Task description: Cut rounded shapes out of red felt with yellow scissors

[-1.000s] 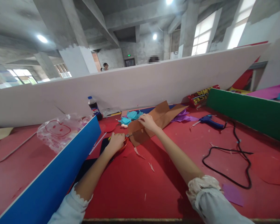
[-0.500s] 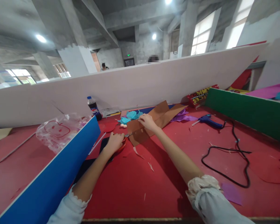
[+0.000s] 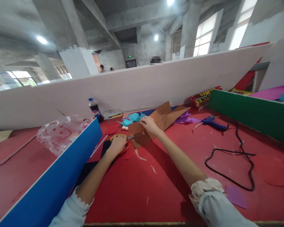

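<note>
My left hand (image 3: 118, 144) is closed around scissors (image 3: 117, 136) with yellow and orange-red handles. Their blades reach the left edge of a folded sheet of brown paper (image 3: 139, 138). My right hand (image 3: 150, 123) grips the same paper near its upper left edge, fingers bent over it. The paper's folded flaps stand up and stretch away to the right. Just behind the hands lie crumpled light-blue paper (image 3: 133, 117) and small pale pieces (image 3: 125, 128). Purple crumpled paper (image 3: 183, 118) shows beyond the brown sheet's right end.
A blue divider (image 3: 59, 170) stands at left, a green one (image 3: 248, 116) at right. Along the white back wall are a cola bottle (image 3: 96, 111) and a red snack packet (image 3: 202, 97). A blue glue gun (image 3: 213, 123) trails a black cord (image 3: 227, 152). Paper scraps (image 3: 140, 156) litter the red table.
My left hand has shifted slightly and the yellow handle of the scissors now shows above it. The right hand stays on the paper. In the background, people have moved.
</note>
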Tool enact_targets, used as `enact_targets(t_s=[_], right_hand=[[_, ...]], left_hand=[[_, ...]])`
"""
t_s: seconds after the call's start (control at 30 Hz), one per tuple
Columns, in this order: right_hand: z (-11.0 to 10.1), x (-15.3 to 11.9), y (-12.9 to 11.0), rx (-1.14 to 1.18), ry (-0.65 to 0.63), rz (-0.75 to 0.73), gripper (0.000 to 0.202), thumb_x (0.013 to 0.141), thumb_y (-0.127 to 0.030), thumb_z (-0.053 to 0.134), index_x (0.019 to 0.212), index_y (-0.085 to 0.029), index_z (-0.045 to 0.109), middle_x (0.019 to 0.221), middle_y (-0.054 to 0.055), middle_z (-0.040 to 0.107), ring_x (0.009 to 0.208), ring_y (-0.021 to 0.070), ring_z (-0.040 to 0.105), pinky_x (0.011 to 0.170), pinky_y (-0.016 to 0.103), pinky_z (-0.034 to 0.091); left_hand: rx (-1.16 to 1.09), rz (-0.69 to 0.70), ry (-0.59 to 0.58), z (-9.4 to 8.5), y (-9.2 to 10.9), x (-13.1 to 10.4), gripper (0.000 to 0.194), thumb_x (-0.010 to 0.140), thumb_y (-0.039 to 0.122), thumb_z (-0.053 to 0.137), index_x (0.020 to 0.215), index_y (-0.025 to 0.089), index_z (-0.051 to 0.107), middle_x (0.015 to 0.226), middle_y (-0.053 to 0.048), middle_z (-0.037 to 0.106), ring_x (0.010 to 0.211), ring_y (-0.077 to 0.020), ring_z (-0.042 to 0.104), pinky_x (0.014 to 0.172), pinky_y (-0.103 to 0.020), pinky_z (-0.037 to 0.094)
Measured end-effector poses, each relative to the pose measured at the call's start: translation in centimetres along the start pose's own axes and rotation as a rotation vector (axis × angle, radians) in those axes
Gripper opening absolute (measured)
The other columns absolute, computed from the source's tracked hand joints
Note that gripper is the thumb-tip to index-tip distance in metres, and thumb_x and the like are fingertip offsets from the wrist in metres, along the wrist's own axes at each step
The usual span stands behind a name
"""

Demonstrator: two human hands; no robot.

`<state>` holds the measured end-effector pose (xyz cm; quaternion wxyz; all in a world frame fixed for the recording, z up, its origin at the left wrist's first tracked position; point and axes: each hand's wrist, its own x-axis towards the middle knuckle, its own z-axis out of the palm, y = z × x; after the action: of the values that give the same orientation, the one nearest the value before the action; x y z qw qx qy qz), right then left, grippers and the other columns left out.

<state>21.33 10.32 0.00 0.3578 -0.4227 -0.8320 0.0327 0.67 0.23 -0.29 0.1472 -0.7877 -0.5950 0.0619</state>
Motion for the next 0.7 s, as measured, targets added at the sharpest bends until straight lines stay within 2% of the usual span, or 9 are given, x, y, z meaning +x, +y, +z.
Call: enact_targets(t_s=[0.47, 0.7], right_hand=[[-0.08, 0.00, -0.02, 0.012, 0.017, 0.000, 0.017, 0.082, -0.028, 0.043, 0.082, -0.020, 0.058, 0.082, 0.004, 0.054, 0.081, 0.0160, 0.045, 0.073, 0.028, 0.031], [0.23, -0.09, 0.31, 0.038, 0.027, 0.017, 0.018, 0.082, -0.026, 0.042, 0.080, -0.020, 0.058, 0.081, 0.004, 0.053, 0.081, 0.0161, 0.044, 0.072, 0.027, 0.031]], left_hand=[[-0.005, -0.017, 0.049, 0.15, 0.78, 0.70, 0.030, 0.083, 0.033, 0.033, 0.096, 0.012, 0.050, 0.097, -0.017, 0.057, 0.094, -0.0267, 0.050, 0.077, -0.038, 0.029], [0.019, -0.002, 0.004, -0.52, 0.65, 0.48, 0.029, 0.080, 0.034, 0.037, 0.095, 0.012, 0.049, 0.094, -0.017, 0.057, 0.089, -0.0272, 0.051, 0.075, -0.039, 0.030]])
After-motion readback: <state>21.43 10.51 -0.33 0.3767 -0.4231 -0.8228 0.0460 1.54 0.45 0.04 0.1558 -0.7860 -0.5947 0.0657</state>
